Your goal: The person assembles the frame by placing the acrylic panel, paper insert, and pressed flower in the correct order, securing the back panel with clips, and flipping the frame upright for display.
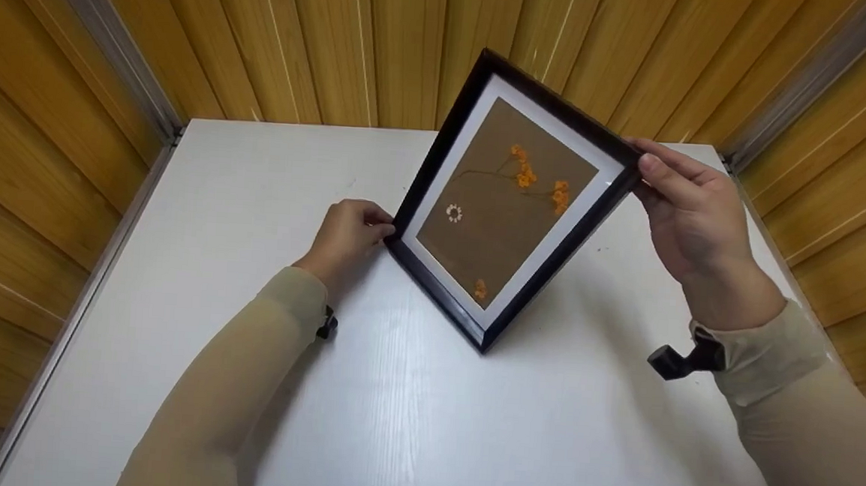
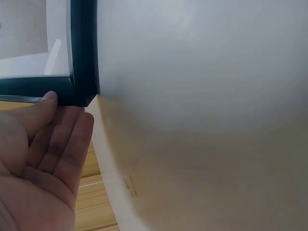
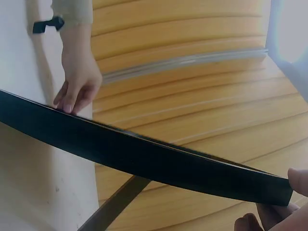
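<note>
A black picture frame [image 1: 588,230] is held tilted above the white table, its front facing the head camera. Behind its glass, a white mat borders a brown sheet with orange flowers and one white flower. My left hand [image 1: 348,234] pinches the frame's left corner. At the upper right corner my right hand [image 1: 694,206] grips it, thumb in front and fingers behind. In the left wrist view the left thumb [image 2: 45,108] presses the frame's face near a corner. The right wrist view has the frame edge-on, with a dark stand leg [image 3: 115,204] sticking out behind.
The white table [image 1: 257,165] fills most of the head view. Wood-patterned panels [image 1: 407,53] enclose its back and both sides, with metal strips [image 1: 114,43] at the corners. Each sleeve cuff carries a black device [image 1: 685,358]. Small dark marks [image 1: 602,249] dot the tabletop.
</note>
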Demonstrator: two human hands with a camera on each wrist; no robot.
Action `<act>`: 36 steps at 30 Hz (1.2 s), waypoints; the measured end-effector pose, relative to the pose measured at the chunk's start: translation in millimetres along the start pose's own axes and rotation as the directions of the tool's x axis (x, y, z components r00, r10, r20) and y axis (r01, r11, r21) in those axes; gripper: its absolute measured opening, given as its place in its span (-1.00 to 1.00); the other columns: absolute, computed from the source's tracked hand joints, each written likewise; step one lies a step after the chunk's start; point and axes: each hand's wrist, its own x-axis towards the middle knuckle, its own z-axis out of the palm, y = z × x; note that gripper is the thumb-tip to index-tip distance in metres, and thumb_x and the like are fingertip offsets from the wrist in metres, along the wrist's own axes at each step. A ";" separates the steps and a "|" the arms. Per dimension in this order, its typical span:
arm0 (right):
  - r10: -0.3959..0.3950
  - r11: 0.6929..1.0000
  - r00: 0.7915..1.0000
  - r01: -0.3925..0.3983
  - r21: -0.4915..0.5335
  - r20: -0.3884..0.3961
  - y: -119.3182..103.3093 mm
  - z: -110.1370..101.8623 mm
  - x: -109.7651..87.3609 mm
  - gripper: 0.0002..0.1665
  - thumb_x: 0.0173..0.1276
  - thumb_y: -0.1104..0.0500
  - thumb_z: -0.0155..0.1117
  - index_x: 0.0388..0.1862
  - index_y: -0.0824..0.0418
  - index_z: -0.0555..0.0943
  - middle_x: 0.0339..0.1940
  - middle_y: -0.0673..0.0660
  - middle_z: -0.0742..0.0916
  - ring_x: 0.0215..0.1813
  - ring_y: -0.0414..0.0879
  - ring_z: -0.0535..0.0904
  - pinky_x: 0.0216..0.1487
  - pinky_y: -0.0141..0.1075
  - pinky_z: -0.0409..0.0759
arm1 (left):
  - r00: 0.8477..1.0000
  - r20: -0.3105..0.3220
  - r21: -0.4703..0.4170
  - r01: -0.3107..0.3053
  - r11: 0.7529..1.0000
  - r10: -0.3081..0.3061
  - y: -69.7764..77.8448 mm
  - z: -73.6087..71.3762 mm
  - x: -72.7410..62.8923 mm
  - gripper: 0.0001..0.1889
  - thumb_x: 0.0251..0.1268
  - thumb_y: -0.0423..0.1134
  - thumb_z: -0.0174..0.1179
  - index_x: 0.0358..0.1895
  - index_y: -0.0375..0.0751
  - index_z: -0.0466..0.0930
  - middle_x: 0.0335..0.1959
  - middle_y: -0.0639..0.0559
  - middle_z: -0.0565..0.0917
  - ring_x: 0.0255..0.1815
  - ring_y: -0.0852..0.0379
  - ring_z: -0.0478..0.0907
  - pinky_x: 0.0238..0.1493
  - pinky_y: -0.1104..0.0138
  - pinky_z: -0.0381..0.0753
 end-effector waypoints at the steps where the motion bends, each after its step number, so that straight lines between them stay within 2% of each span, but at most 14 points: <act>1: 0.016 1.000 1.000 -0.016 0.011 -0.011 -1.2 -1.0 5.1 -0.74 0.58 0.42 0.43 0.16 0.48 0.83 0.01 0.22 0.94 0.01 -0.02 0.89 0.22 -0.28 0.84 | 1.000 0.005 -0.009 0.009 1.000 -0.009 -1.2 -0.2 -1.2 -0.86 0.56 -0.34 0.45 0.04 -0.27 0.89 -0.02 -0.14 0.90 -0.12 0.09 0.78 -0.07 0.33 0.78; 9: 0.156 0.987 0.982 -0.158 -0.008 -0.102 -13.3 -3.0 44.3 -0.70 0.43 0.38 0.60 0.11 0.40 0.86 -0.12 0.21 0.96 -0.11 0.01 0.94 0.07 -0.20 0.92 | 0.995 0.062 -0.121 0.079 0.990 -0.072 -7.2 1.3 -13.6 -0.90 0.57 -0.34 0.44 0.02 -0.24 0.83 -0.05 -0.12 0.83 -0.16 0.08 0.77 -0.13 0.34 0.81; 12: 0.201 0.979 0.968 -0.202 0.008 -0.151 -14.3 0.0 57.6 -0.69 0.41 0.37 0.63 0.11 0.37 0.86 -0.13 0.20 0.95 -0.11 0.03 0.93 0.03 -0.18 0.93 | 0.990 0.099 -0.150 0.110 0.983 -0.096 -7.6 3.0 -18.1 -0.83 0.60 -0.33 0.42 0.12 -0.24 0.81 -0.02 -0.16 0.83 -0.20 0.07 0.77 -0.20 0.34 0.80; 16: 0.216 0.976 0.955 -0.219 0.007 -0.203 -12.5 3.6 78.2 -0.69 0.37 0.36 0.67 0.07 0.35 0.86 -0.16 0.18 0.94 -0.14 0.01 0.91 -0.01 -0.20 0.93 | 0.986 0.139 -0.177 0.118 0.977 -0.093 -5.1 7.4 -21.1 -0.66 0.64 -0.35 0.38 0.36 -0.26 0.76 0.17 -0.19 0.84 -0.18 0.06 0.79 -0.18 0.31 0.84; 19: 0.217 0.972 0.952 -0.231 -0.043 -0.216 -11.0 5.0 94.8 -0.68 0.39 0.32 0.66 0.09 0.33 0.86 -0.15 0.14 0.95 -0.11 -0.02 0.91 0.01 -0.25 0.92 | 0.983 0.169 -0.171 0.099 0.980 -0.070 -2.4 12.0 -21.6 -0.60 0.66 -0.36 0.35 0.44 -0.30 0.73 0.22 -0.19 0.84 -0.17 0.08 0.79 -0.15 0.32 0.86; 24: 0.266 0.943 0.934 -0.304 -0.138 -0.240 -15.4 3.5 118.7 -0.59 0.45 0.23 0.64 0.24 0.26 0.86 -0.07 0.06 0.96 0.05 -0.12 0.91 0.21 -0.24 0.84 | 0.976 0.216 -0.116 0.059 0.991 -0.033 4.7 21.7 -23.2 -0.65 0.70 -0.35 0.31 0.39 -0.34 0.76 -0.01 -0.18 0.87 -0.26 0.13 0.74 -0.21 0.36 0.80; 27: 0.295 0.922 0.925 -0.341 -0.182 -0.239 -18.6 2.6 131.1 -0.57 0.47 0.19 0.63 0.28 0.21 0.85 -0.05 0.02 0.96 0.10 -0.14 0.90 0.28 -0.24 0.79 | 0.975 0.221 -0.069 0.052 0.996 -0.035 9.4 26.8 -24.2 -0.68 0.69 -0.32 0.33 0.35 -0.31 0.79 -0.05 -0.15 0.87 -0.26 0.10 0.73 -0.23 0.31 0.80; 29: 0.310 0.912 0.923 -0.357 -0.203 -0.229 -21.6 1.0 137.8 -0.58 0.48 0.17 0.62 0.28 0.19 0.85 -0.05 0.01 0.96 0.12 -0.13 0.89 0.29 -0.24 0.78 | 0.974 0.223 -0.015 0.036 0.999 -0.032 13.0 31.0 -23.9 -0.68 0.68 -0.27 0.36 0.34 -0.27 0.80 0.04 -0.13 0.88 -0.12 0.09 0.75 -0.09 0.25 0.83; 31: 0.320 0.903 0.920 -0.368 -0.222 -0.226 -25.0 -2.2 142.2 -0.62 0.50 0.16 0.60 0.25 0.17 0.86 -0.06 0.00 0.96 0.11 -0.14 0.89 0.25 -0.27 0.79 | 0.973 0.231 0.030 0.017 0.999 -0.024 16.7 35.9 -23.8 -0.65 0.67 -0.21 0.39 0.35 -0.24 0.80 0.17 -0.11 0.88 0.07 0.04 0.78 0.13 0.16 0.83; 34: 0.329 0.898 0.917 -0.378 -0.226 -0.226 -28.5 -6.8 146.4 -0.68 0.53 0.14 0.57 0.20 0.15 0.87 -0.08 -0.01 0.95 0.07 -0.14 0.88 0.14 -0.32 0.85 | 0.966 0.257 0.077 -0.023 0.997 0.003 21.5 42.0 -24.0 -0.62 0.65 -0.14 0.41 0.36 -0.22 0.80 0.32 -0.10 0.84 0.41 -0.05 0.72 0.51 0.06 0.70; 36: 0.330 0.900 0.917 -0.377 -0.218 -0.223 -28.5 -8.8 147.2 -0.73 0.55 0.15 0.55 0.16 0.15 0.88 -0.10 -0.01 0.94 0.03 -0.14 0.88 0.04 -0.37 0.88 | 0.963 0.271 0.087 -0.030 0.996 0.006 23.4 44.1 -24.8 -0.62 0.64 -0.13 0.42 0.35 -0.22 0.81 0.33 -0.11 0.84 0.52 -0.11 0.67 0.62 -0.01 0.62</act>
